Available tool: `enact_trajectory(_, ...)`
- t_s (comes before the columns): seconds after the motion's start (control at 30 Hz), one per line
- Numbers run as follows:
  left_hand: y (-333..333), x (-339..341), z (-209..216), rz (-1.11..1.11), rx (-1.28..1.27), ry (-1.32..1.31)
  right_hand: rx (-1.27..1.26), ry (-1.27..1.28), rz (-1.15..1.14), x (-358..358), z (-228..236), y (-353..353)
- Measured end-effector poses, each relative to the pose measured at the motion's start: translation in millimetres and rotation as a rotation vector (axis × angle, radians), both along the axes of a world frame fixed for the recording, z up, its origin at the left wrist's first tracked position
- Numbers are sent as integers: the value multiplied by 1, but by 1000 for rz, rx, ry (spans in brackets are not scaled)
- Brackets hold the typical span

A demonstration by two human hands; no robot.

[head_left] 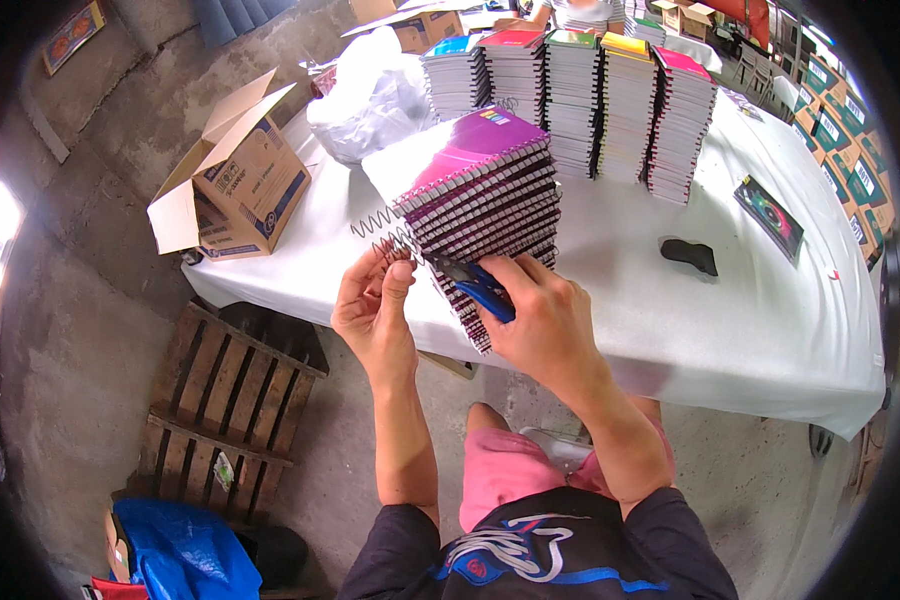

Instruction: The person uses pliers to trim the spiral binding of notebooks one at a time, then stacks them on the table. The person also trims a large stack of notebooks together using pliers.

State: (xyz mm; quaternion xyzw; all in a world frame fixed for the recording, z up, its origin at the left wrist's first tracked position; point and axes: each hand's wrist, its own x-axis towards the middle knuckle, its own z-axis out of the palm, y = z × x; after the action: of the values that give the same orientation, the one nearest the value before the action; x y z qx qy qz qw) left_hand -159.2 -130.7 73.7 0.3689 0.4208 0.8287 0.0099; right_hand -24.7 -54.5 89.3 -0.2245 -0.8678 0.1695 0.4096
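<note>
A slanted stack of spiral notebooks (485,195) with a purple top cover stands at the near edge of a white-covered table (670,320). Loose wire spiral ends (375,225) stick out from its left side. My left hand (375,305) pinches one of these wire ends between thumb and fingers. My right hand (535,315) grips a blue-handled cutting tool (480,285) whose tip points at the spiral by the stack's lower left corner.
Several tall piles of notebooks (590,100) stand at the table's back. A white plastic bag (370,95), an open cardboard box (235,185), a black object (690,255) and a dark booklet (770,215) lie around. A wooden pallet (235,400) is on the floor left. Another person is at the far end.
</note>
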Motion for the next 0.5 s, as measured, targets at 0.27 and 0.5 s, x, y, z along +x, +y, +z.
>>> enact_trajectory(0.27,-3,1,4,14,-15,-13,246,96,-154,10,19,-6)
enact_trajectory(0.5,-4,3,6,36,-44,-5,207,45,-157,-3,22,-10)
